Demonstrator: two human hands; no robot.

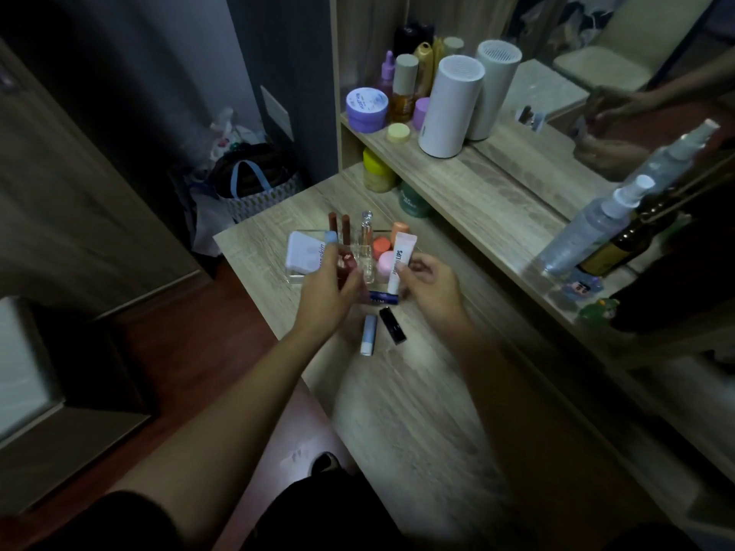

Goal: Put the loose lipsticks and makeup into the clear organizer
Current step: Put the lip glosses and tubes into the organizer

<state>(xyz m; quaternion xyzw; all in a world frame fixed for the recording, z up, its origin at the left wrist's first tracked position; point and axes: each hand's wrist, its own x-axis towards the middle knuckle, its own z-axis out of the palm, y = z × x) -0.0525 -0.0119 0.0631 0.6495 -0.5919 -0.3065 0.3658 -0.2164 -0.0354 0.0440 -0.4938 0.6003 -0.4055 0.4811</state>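
The clear organizer stands on the wooden desk and holds two dark red lipsticks, a clear tube, orange and pink pots and a white compact. My left hand grips a dark red lip tint at the organizer's front. A white lip tube is pinched upright in my right hand, beside the pink pot. On the desk in front lie a dark blue stick, a light blue lip balm and a black lipstick.
A raised shelf behind the organizer carries jars, bottles and a white cylinder, with a mirror behind. Spray bottles stand at right. A yellow-lidded jar and a green jar sit under the shelf. Bags lie on the floor, left.
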